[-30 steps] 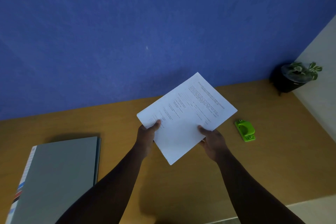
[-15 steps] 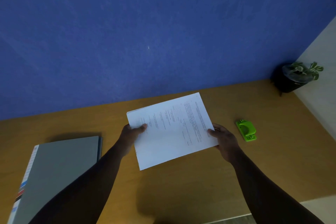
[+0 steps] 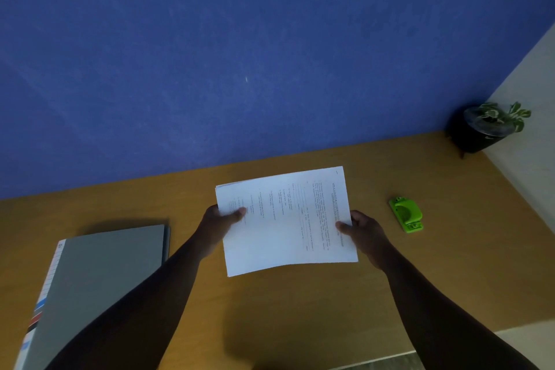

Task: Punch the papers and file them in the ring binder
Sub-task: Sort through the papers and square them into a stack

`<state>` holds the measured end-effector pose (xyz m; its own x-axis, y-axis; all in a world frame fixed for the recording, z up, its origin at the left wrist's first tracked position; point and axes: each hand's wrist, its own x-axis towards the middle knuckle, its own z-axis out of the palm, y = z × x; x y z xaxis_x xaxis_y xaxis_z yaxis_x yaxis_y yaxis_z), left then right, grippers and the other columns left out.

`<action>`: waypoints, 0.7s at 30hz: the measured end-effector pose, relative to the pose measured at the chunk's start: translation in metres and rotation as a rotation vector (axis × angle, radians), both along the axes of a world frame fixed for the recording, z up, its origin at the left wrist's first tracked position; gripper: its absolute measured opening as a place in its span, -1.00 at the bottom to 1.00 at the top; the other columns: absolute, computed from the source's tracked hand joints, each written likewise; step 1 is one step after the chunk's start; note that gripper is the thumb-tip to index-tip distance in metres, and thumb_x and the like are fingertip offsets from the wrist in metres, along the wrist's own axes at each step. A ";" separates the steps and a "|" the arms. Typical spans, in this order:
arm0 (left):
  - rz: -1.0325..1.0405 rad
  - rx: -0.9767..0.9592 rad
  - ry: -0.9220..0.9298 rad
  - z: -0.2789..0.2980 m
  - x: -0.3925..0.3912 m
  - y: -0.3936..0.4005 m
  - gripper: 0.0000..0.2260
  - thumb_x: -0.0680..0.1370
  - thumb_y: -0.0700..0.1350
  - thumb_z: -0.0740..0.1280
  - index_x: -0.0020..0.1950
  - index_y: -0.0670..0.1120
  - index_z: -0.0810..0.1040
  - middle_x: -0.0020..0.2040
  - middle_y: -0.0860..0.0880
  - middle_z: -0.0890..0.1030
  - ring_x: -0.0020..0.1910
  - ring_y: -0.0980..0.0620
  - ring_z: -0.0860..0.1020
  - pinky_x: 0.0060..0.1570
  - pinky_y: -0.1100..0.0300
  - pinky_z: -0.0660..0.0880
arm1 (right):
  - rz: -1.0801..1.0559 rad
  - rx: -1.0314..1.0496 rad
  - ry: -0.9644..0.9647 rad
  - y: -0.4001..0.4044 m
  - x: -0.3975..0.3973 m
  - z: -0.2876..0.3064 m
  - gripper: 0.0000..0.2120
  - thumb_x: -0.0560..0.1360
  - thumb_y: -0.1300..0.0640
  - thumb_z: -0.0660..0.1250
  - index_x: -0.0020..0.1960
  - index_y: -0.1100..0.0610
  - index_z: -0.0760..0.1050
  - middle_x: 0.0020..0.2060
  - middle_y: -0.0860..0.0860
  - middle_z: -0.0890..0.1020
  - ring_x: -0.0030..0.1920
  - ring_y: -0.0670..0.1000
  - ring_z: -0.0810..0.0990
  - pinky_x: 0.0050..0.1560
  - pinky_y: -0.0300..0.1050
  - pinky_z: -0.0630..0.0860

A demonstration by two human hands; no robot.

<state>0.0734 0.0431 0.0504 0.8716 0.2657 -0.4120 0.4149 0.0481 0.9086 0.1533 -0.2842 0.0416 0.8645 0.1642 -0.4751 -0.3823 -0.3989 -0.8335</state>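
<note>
A thin stack of printed white papers [image 3: 285,219] is held above the wooden desk [image 3: 300,309], its text lines running sideways. My left hand [image 3: 217,222] pinches the stack's left edge, thumb on top. My right hand [image 3: 365,233] grips the right edge, thumb on the sheet. A small bright green hole punch [image 3: 406,214] lies on the desk just right of my right hand. The grey ring binder [image 3: 102,285] lies closed and flat at the desk's left, partly behind my left forearm.
A dark pot with a green and white plant [image 3: 486,126] stands in the desk's far right corner. A blue wall [image 3: 240,54] backs the desk and a pale wall runs along the right. The desk's front edge shows at lower right.
Both hands have turned the papers anticlockwise, from a diagonal tilt to nearly square with the desk, and lowered them a little. Binder and punch have stayed put.
</note>
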 end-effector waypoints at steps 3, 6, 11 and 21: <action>0.014 0.021 -0.059 0.002 0.001 -0.005 -0.79 0.55 -0.14 0.43 0.17 -0.10 0.63 0.06 -0.01 0.72 0.00 0.00 0.69 -0.12 0.19 0.60 | -0.010 -0.048 -0.042 0.000 0.000 -0.002 -0.75 0.51 0.19 0.40 0.18 0.09 0.57 0.04 -0.02 0.68 -0.01 0.05 0.67 0.04 0.04 0.64; 0.070 0.024 -0.109 0.005 0.005 -0.011 -0.81 0.55 -0.15 0.43 0.15 -0.09 0.63 0.03 0.00 0.72 -0.02 0.02 0.69 -0.18 0.24 0.60 | -0.042 -0.089 -0.104 0.003 0.000 0.003 -0.70 0.49 0.22 0.40 0.22 0.09 0.55 0.04 0.00 0.66 0.03 0.07 0.63 0.04 0.03 0.61; 0.139 0.022 -0.161 0.008 0.010 -0.019 -0.82 0.53 -0.16 0.45 0.13 -0.03 0.63 -0.02 0.08 0.72 -0.07 0.13 0.69 -0.20 0.28 0.59 | -0.094 -0.157 -0.151 0.008 0.001 0.007 -0.63 0.48 0.25 0.37 0.28 0.13 0.52 0.02 0.05 0.64 0.01 0.09 0.61 0.01 0.03 0.61; 0.020 0.158 -0.055 -0.014 0.003 -0.022 -0.80 0.54 -0.10 0.45 0.15 -0.07 0.63 0.02 0.01 0.70 -0.02 0.03 0.66 -0.10 0.20 0.56 | -0.081 -0.245 -0.105 0.008 -0.007 -0.004 -0.64 0.50 0.19 0.39 0.27 0.24 0.49 0.07 0.15 0.61 -0.02 0.11 0.60 -0.23 -0.17 0.57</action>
<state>0.0762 0.0211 0.0360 0.8854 0.3410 -0.3160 0.3650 -0.0890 0.9267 0.1468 -0.2757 0.0381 0.9167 -0.0163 -0.3993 -0.3380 -0.5648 -0.7528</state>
